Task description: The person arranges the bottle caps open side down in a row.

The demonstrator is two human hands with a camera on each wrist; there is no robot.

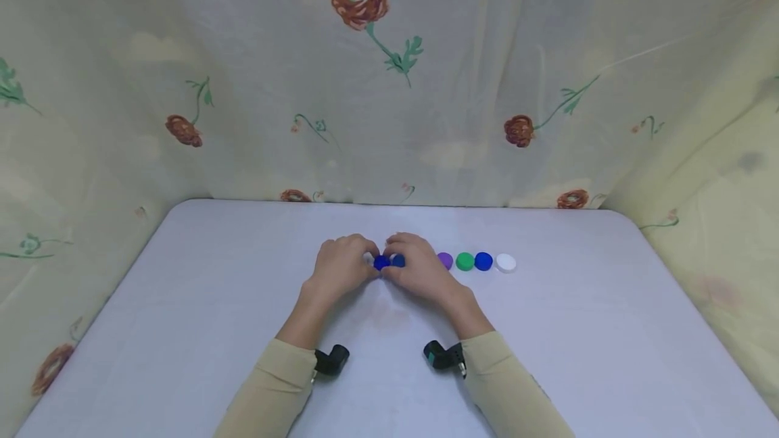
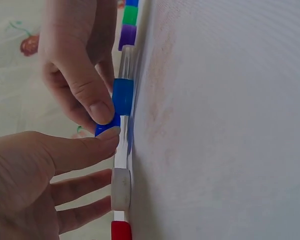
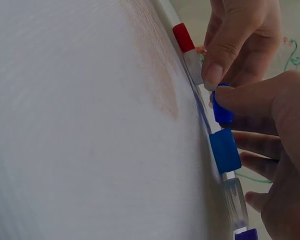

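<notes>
My left hand [image 1: 343, 265] and right hand [image 1: 421, 270] meet over the middle of a row of bottle caps. Between them is a dark blue cap [image 1: 381, 263], pinched by the thumb and fingers of both hands. In the left wrist view the cap sits slightly raised off the table, tilted. Close under my right hand stands a lighter blue cap [image 3: 225, 151], with a clear ridged cap [image 3: 235, 202] beside it. On the left hand's side a white cap [image 2: 121, 190] stands near my fingers, and past it a red cap [image 2: 121, 230].
To the right the row goes on with a purple cap [image 1: 446, 260], a green cap [image 1: 465, 261], another blue cap [image 1: 483, 261] and a white cap [image 1: 506, 263]. A white-covered table [image 1: 608, 330] lies beneath. Flowered cloth [image 1: 462, 86] hangs behind it and at the sides.
</notes>
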